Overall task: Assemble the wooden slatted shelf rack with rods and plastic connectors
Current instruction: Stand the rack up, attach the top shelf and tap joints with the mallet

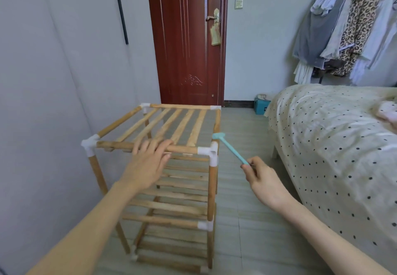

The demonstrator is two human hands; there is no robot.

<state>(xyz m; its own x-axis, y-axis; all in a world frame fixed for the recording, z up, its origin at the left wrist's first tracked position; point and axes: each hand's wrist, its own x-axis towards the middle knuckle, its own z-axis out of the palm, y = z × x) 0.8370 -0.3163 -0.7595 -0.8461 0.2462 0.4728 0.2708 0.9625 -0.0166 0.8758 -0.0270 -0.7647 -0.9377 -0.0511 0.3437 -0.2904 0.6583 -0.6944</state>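
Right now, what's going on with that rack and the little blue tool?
A person is working on a wooden slatted rack that stands upright on the floor beside a bed. The left hand rests on the rack's top front rod, fingers curled over it. The right hand pinches the handle end of a small blue hammer, whose head sits close to the white connector at the top front right corner.

Shelf rack (pixel 171 128): matt, unvarnished wood rods and slats, joined by smooth white plastic connectors (pixel 207 151); small hammer (pixel 231 150) of smooth turquoise plastic; glossy wood-look door (pixel 184 38).
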